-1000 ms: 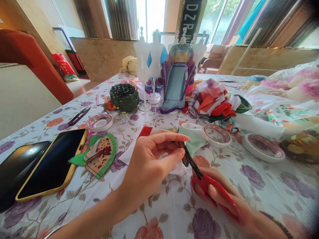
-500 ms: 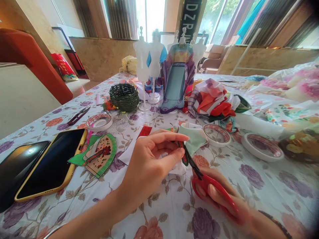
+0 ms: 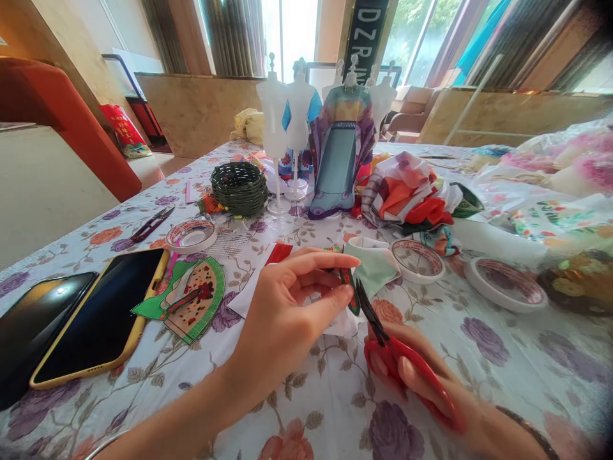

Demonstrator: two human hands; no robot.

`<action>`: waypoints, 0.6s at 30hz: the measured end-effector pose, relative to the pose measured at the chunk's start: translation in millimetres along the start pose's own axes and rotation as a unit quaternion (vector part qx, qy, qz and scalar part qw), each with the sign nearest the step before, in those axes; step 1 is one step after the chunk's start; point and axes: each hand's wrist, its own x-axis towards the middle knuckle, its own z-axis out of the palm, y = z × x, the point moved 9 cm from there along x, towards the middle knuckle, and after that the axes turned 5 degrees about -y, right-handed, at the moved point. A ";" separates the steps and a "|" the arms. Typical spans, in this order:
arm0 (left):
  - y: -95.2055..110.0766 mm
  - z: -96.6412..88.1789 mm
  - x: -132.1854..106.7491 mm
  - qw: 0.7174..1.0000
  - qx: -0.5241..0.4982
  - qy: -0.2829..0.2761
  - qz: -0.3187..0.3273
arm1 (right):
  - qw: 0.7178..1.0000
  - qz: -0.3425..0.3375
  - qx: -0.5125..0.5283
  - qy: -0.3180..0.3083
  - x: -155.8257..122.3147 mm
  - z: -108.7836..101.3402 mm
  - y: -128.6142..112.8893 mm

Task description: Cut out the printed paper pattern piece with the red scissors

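Note:
My left hand (image 3: 299, 297) pinches a small dark green and red strip of fabric (image 3: 353, 300) between thumb and fingers, above the table. In my right hand (image 3: 421, 370) are red-handled scissors (image 3: 407, 364), their dark blades slightly parted right beside the strip's edge. Beneath and behind my left hand lie white fabric with a red band (image 3: 279, 253) and a pale green piece of cloth (image 3: 376, 265). Cut green and beige printed pieces (image 3: 191, 297) rest to the left of my left forearm.
Two phones (image 3: 103, 313) lie at the left. Tape rolls (image 3: 417, 259), thread snips (image 3: 152, 223) and a dark woven basket (image 3: 238, 186) sit around the work. Behind stand small white mannequins (image 3: 272, 115), one in a robe (image 3: 341, 153). Crumpled fabrics (image 3: 407, 195) are piled at the right.
The scissor blades have parted a little and drawn slightly away from the strip. My left hand has barely moved and still pinches the strip.

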 end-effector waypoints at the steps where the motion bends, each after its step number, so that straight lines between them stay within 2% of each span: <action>1: 0.4 -0.2 -0.3 1.000 -0.001 0.001 0.001 | 1.000 -0.001 0.002 0.003 -0.2 -0.3 0.0; 8: 0.3 -2.2 -0.9 1.000 0.006 0.013 -0.012 | 0.999 0.034 0.003 0.036 -5.1 -7.4 7.0; 13: 2.2 -4.1 -0.3 0.999 0.023 0.021 -0.014 | 0.999 0.030 -0.004 0.031 -3.9 -6.9 5.8; 18: 6.6 -5.9 -0.4 0.999 0.034 0.027 -0.010 | 0.998 0.053 -0.028 0.024 -6.1 -5.7 7.4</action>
